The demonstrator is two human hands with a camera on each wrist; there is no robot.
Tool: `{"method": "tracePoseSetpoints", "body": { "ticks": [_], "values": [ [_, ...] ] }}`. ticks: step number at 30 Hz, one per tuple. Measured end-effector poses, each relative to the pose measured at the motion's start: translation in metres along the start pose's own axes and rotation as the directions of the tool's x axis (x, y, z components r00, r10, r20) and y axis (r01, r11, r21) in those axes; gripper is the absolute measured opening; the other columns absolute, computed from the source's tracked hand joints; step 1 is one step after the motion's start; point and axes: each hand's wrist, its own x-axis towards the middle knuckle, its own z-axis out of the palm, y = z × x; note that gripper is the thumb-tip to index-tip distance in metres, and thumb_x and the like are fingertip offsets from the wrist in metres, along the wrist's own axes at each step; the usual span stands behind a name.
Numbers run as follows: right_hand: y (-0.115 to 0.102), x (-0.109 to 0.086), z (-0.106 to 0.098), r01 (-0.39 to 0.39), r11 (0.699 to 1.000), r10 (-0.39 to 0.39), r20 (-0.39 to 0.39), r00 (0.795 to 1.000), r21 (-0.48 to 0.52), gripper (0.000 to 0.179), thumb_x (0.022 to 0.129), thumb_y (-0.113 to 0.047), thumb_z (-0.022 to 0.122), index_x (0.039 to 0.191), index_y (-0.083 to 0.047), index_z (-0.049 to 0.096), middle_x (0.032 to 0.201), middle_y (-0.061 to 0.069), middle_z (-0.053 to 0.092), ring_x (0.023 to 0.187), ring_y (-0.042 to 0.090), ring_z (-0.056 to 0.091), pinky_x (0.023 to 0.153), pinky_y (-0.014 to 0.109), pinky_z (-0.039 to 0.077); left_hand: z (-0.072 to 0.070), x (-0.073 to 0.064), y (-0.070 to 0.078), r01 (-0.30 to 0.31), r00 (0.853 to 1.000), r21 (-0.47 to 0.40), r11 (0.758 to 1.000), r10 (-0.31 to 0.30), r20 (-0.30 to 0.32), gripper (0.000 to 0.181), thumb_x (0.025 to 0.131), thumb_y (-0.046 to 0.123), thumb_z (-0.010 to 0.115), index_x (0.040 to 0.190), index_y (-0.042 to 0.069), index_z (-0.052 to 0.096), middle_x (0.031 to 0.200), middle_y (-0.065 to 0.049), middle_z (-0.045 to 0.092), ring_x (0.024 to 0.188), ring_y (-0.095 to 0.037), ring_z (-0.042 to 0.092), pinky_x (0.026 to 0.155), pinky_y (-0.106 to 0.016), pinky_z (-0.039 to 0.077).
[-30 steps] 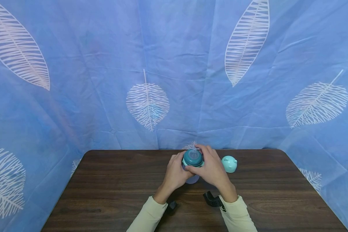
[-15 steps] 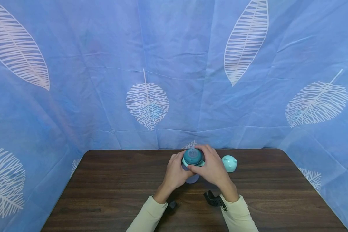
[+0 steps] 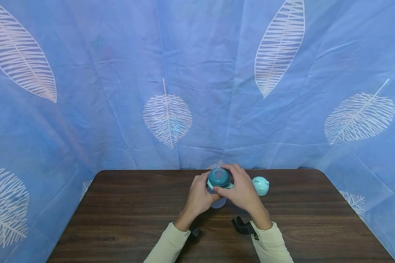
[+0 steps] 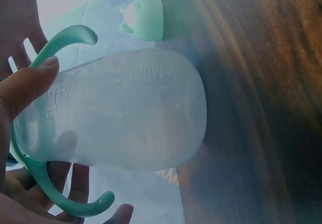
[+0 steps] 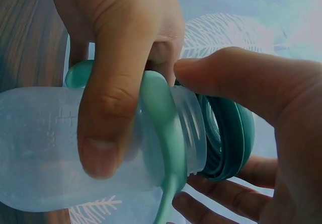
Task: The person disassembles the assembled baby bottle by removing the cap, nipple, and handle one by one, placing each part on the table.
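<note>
A translucent baby bottle [image 4: 126,108] stands over the table, with a mint-green two-handled ring [image 5: 163,123] around its neck. My left hand [image 3: 199,193] grips the bottle near this ring, thumb across the side of the bottle in the right wrist view. My right hand [image 3: 240,188] holds a dark teal screw collar [image 5: 229,138] between thumb and fingers. That collar, with a clear nipple [image 3: 219,172] at its middle, sits tilted at the mouth of the bottle, and part of the neck's thread shows beside it.
A mint-green bottle cap [image 3: 260,186] with small ears rests on the wooden table [image 3: 135,212], right of my right hand. Behind the table's far edge hangs a blue cloth [image 3: 210,54] with white leaf prints. Dark straps [image 3: 243,226] sit at the wrists.
The teal collar has tipped slightly and its nipple looks lower in the head view. My right thumb has shifted a little to the right. Left hand and cap stay about where they were.
</note>
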Motion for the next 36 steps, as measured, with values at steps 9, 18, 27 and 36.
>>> {"method": "tracePoseSetpoints", "body": {
  "ticks": [9,18,27,36],
  "values": [
    [-0.002,-0.001,-0.002,0.003,1.000,-0.003,-0.008,1.000,0.002,0.071,0.091,-0.032,0.093,0.149,-0.002,0.064,0.126,0.011,0.067,0.106,0.031,0.064,0.086,0.053,0.053,0.000,0.000,0.000,0.000,1.000,-0.014,1.000,0.000,-0.002,0.074,0.086,0.030,0.096,0.147,0.002,0.065,0.130,-0.010,0.072,0.119,-0.033,0.060,0.097,-0.058,0.054],
    [-0.003,-0.001,-0.005,0.012,1.000,-0.012,-0.024,1.000,0.007,0.071,0.091,-0.032,0.093,0.149,-0.003,0.064,0.129,0.012,0.067,0.105,0.031,0.065,0.085,0.051,0.055,0.001,0.000,0.000,0.000,1.000,-0.017,1.000,0.000,-0.009,0.074,0.087,0.031,0.096,0.147,0.001,0.065,0.131,-0.010,0.073,0.120,-0.033,0.060,0.098,-0.058,0.054],
    [-0.007,-0.003,-0.011,0.010,1.000,-0.010,-0.043,0.999,0.003,0.071,0.091,-0.034,0.093,0.148,-0.005,0.065,0.134,0.013,0.068,0.116,0.036,0.066,0.090,0.057,0.055,0.001,0.000,0.000,-0.001,1.000,-0.017,1.000,0.001,-0.015,0.075,0.086,0.031,0.097,0.147,0.001,0.065,0.131,-0.011,0.073,0.119,-0.032,0.060,0.097,-0.058,0.054],
    [-0.007,-0.004,-0.019,0.011,1.000,-0.011,-0.055,0.998,0.010,0.071,0.090,-0.034,0.094,0.147,-0.004,0.065,0.124,0.010,0.068,0.091,0.030,0.057,0.074,0.042,0.047,0.001,-0.001,0.001,0.001,1.000,0.006,1.000,-0.001,-0.014,0.075,0.083,0.025,0.100,0.145,0.001,0.066,0.132,-0.011,0.072,0.119,-0.033,0.060,0.095,-0.055,0.055]
  ]
}}
